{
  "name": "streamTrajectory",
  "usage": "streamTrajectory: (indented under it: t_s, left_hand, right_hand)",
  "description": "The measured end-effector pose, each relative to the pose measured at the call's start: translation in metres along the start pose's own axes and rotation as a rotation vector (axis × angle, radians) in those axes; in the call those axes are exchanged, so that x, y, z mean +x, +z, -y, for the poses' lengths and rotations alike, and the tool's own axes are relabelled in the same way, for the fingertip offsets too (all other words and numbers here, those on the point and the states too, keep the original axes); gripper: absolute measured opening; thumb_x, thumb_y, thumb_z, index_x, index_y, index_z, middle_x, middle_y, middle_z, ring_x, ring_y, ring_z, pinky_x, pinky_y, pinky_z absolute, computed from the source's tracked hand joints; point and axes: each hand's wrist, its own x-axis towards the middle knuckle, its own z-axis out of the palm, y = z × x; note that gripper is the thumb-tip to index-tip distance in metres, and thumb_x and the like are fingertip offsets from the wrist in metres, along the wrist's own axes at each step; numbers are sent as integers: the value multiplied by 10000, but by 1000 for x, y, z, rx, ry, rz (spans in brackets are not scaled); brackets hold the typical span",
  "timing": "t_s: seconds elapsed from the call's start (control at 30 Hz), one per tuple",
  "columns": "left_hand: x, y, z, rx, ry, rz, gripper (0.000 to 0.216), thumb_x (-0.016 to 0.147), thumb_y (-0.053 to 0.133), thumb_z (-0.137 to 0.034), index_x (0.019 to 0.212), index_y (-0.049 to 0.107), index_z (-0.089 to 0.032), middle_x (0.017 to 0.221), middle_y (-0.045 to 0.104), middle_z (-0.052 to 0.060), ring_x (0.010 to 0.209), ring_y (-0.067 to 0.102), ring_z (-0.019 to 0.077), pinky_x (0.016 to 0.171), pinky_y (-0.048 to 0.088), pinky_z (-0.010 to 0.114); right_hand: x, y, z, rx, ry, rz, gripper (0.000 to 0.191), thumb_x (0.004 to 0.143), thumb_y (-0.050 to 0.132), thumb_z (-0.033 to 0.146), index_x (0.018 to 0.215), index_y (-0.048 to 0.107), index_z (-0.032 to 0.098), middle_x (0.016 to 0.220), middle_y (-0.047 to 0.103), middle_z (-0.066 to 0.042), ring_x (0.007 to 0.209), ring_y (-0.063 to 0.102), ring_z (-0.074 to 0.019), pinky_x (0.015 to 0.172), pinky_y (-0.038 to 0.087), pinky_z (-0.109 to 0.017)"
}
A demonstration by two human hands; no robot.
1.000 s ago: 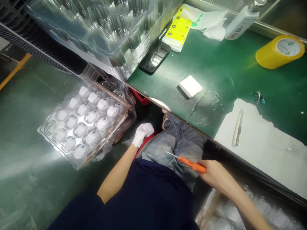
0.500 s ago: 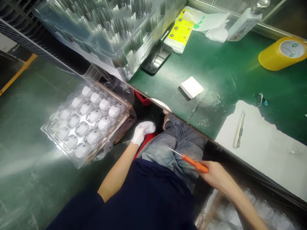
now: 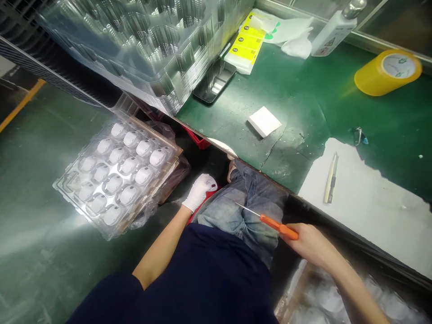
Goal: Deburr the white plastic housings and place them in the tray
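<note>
Right hand (image 3: pixel 308 245) down at lap level, closed around the orange handle of a small screwdriver (image 3: pixel 270 220), thin metal shaft poking up and left over the jeans (image 3: pixel 249 207). Looks like a light, stiff little tool, probably a bit slick on that plastic handle, so best gripped at the fat orange end and kept clear of the sharp tip.

Left hand (image 3: pixel 200 191) in a white glove, reaching under the table edge, curled near something red (image 3: pixel 202 204) by the knee; can't tell if actually gripping anything there.

Just left of that, sitting low by the floor: a clear plastic tray (image 3: pixel 116 173) with about 15 small white parts in its pockets. Probably flimsy and bendy, so better lifted from 2 opposite edges and kept level.

Up on the green table (image 3: pixel 303 103): a stack of empty clear trays (image 3: pixel 145 40), a phone (image 3: pixel 215 81), yellow label sheets (image 3: pixel 245 47), a small white pad (image 3: pixel 264 121), a yellow tape roll (image 3: pixel 388 72), a white bottle (image 3: pixel 332 29) and a utility knife (image 3: pixel 330 177) lying on a white sheet (image 3: pixel 367 211).
</note>
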Motion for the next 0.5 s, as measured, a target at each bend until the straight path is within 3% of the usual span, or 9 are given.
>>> streamTrajectory:
  t_s: [0.1,0.2,0.37,0.5]
  left_hand:
    - [-2,-10,-5,-34,-24,24,324,615,907,20,810,802,-216,1077,795,99,1403,598,326,1251,454,386]
    - [-7,-22,-6,-111,-70,-12,330,587,935,-2,792,783,-212,1010,810,96,1318,665,339,1208,506,395]
    - [-3,-32,-7,-334,-177,-129,294,781,919,-274,1026,765,-223,1077,826,84,1191,761,326,1058,628,514]
    - [5,-33,-24,-476,-208,-139,238,902,827,-370,1084,770,-229,1142,833,119,1333,727,335,1099,636,506]
  right_hand:
    - [1,-2,0,8,1,24,294,967,576,169,723,729,224,732,764,-75,656,692,-221,596,327,-282]
    - [5,-3,3,30,-17,10,277,943,597,178,701,723,222,709,755,-74,648,694,-225,599,338,-283]
    - [10,1,5,44,-52,-10,272,935,592,196,708,742,215,730,772,-80,684,732,-240,608,359,-285]
    - [13,4,7,55,-108,14,246,939,611,205,829,831,221,811,820,-86,754,777,-255,619,377,-285]
